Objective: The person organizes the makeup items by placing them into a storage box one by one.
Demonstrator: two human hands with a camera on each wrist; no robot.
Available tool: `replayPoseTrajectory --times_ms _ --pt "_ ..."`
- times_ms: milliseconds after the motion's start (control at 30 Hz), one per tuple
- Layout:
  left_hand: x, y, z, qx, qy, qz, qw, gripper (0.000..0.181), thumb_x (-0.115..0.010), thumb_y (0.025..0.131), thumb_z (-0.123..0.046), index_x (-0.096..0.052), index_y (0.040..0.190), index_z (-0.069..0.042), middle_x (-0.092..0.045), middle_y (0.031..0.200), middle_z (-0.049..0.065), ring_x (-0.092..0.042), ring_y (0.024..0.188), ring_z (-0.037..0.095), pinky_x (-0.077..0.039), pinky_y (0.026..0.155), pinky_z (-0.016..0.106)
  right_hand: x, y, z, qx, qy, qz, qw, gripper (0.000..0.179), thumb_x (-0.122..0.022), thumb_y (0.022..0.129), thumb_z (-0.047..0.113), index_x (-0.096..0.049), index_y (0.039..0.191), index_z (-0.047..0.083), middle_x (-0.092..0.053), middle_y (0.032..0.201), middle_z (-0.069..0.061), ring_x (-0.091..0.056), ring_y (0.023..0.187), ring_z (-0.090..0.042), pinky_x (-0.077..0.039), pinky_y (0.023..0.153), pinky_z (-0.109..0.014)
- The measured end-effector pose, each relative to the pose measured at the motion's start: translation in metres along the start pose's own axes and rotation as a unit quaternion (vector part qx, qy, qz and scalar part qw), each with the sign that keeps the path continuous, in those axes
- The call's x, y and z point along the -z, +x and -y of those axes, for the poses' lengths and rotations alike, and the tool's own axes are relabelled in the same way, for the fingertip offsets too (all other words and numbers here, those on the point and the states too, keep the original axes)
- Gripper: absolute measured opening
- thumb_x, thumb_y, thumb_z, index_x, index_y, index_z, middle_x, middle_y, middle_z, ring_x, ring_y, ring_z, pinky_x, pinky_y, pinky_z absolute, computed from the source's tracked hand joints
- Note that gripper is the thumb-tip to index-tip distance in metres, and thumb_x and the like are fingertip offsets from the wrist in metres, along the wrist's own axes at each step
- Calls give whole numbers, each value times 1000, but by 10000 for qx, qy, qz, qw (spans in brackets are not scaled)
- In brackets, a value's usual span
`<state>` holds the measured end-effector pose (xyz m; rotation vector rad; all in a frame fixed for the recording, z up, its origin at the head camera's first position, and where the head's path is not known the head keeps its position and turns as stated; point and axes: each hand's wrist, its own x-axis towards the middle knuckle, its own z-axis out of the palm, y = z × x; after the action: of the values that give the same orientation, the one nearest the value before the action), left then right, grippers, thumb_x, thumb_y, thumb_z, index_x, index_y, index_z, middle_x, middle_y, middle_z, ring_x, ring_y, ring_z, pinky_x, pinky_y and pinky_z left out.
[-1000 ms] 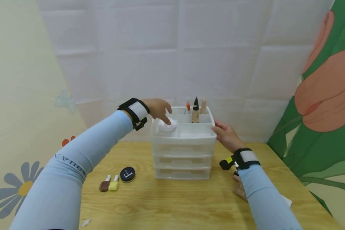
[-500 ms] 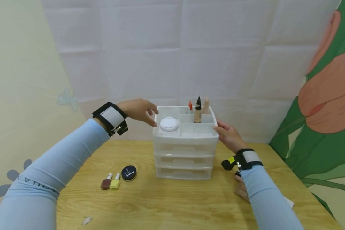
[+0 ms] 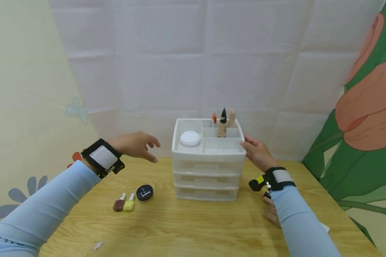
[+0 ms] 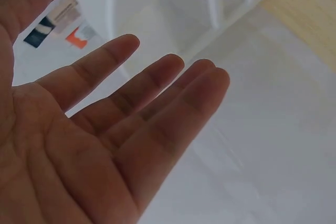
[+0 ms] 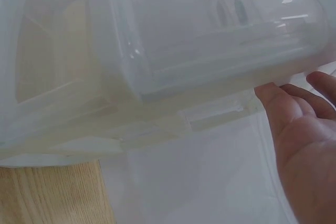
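A white plastic drawer organizer (image 3: 209,156) stands on the table, with translucent drawers below a divided top tray. In that tray are a round white-lidded jar (image 3: 190,138) at left, a beige tube with a pointed black cap (image 3: 222,125), a red-tipped item (image 3: 214,117) and a beige item (image 3: 232,118) behind. My right hand (image 3: 258,153) grips the organizer's right side near its top rim; in the right wrist view its fingertips are at the rim. My left hand (image 3: 135,145) holds nothing, left of the organizer, its fingers relaxed and apart in the left wrist view.
Left on the wooden table (image 3: 193,228) lie a dark red nail polish bottle (image 3: 118,204), a yellow one (image 3: 129,203) and a round black compact (image 3: 144,193). Several partly hidden items, one beige (image 3: 271,214), lie under the right forearm. A white cloth (image 3: 167,64) hangs behind.
My left hand has drawn away from the white-lidded jar, moving left and down past the organizer's edge. The right hand stays at the organizer's right side.
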<state>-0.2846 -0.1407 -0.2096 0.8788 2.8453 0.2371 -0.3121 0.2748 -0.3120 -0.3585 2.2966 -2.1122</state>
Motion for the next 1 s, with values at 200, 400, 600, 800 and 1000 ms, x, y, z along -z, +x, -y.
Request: replayPoseTrajectory --times_ms 200,400,600,800,1000 --pt "-25 4 12 89 -22 70 9999 54 -76 84 -34 -60 127 -5 -62 121 19 -62 103 31 -54 83 45 2 0 0 80 93 -20 9999 62 -48 103 28 -21 153 4 -22 157 -17 -44 126 -18 -47 93 -19" --pt "-57 10 29 95 -14 106 9999 56 -78 82 -34 -61 125 -3 -62 118 19 -59 107 35 -52 87 46 4 -2 0 145 172 -15 9997 62 -49 103 27 -21 153 3 -21 157 -18 -45 124 -15 -47 92 -18" --pt "-85 13 46 252 -82 89 9996 54 -79 81 -31 -61 123 -2 -62 117 18 -57 110 36 -50 90 48 5 -3 0 235 233 10 9995 62 -49 103 25 -21 153 2 -22 157 -20 -49 117 -10 -47 92 -18" --pt "-110 16 56 349 -280 182 9988 52 -80 81 -26 -61 122 0 -61 118 21 -57 111 38 -50 89 47 5 -4 -1 233 260 40 9994 61 -47 103 23 -20 153 1 -20 157 -20 -51 113 -7 -47 92 -18" --pt "-130 18 61 497 -350 245 9979 53 -80 81 -22 -61 124 1 -59 122 23 -56 112 39 -50 90 49 6 -4 0 258 256 58 9993 63 -50 103 26 -20 153 2 -21 157 -20 -50 114 -7 -47 92 -18"
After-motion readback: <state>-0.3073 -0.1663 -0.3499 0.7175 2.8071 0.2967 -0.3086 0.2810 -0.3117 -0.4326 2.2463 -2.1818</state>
